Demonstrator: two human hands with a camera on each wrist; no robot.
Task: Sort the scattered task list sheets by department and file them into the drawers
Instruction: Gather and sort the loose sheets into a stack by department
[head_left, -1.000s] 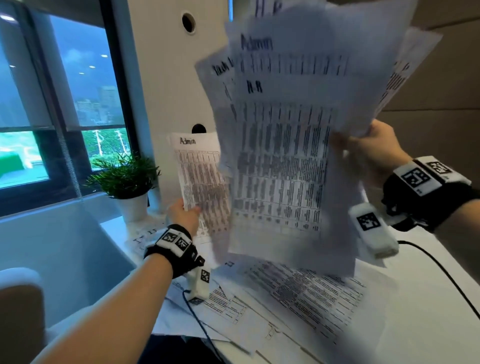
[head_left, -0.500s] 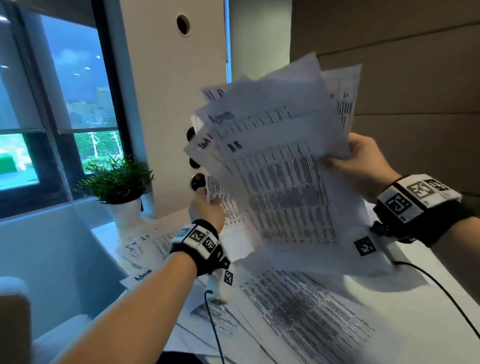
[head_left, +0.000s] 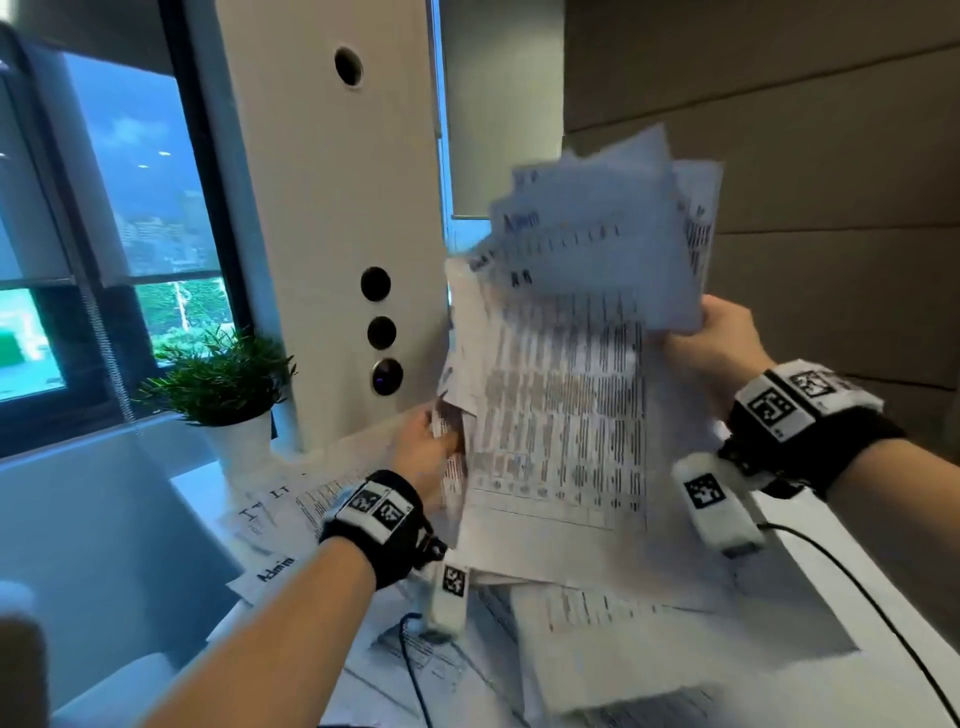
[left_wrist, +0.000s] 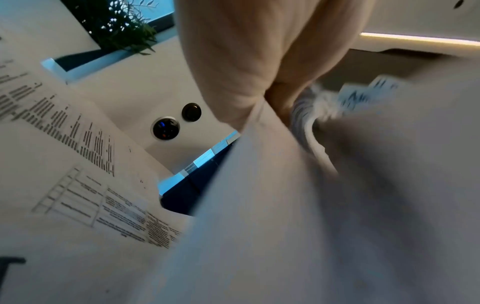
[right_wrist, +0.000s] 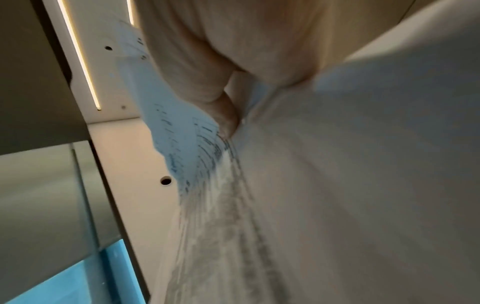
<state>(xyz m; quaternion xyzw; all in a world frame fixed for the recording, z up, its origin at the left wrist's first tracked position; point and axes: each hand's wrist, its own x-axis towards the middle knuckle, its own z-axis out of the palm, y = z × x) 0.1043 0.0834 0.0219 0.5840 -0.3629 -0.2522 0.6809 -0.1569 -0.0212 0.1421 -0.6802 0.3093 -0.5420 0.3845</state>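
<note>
Head view: white desk (head_left: 831, 587) by a window (head_left: 130, 208), with a plant (head_left: 218, 374) beside a white column (head_left: 332, 208). Right hand (head_left: 722, 343) grips a fanned stack (head_left: 587, 322) raised over the desk; left hand (head_left: 426, 457) pinches the stack's lower left edge. Loose sheets (head_left: 597, 613) lie on the desk beneath.

Left wrist: fingers (left_wrist: 259, 61) pinch blurred paper (left_wrist: 311, 205).

Right wrist: thumb (right_wrist: 223, 117) pressed on the stack (right_wrist: 337, 185).
</note>
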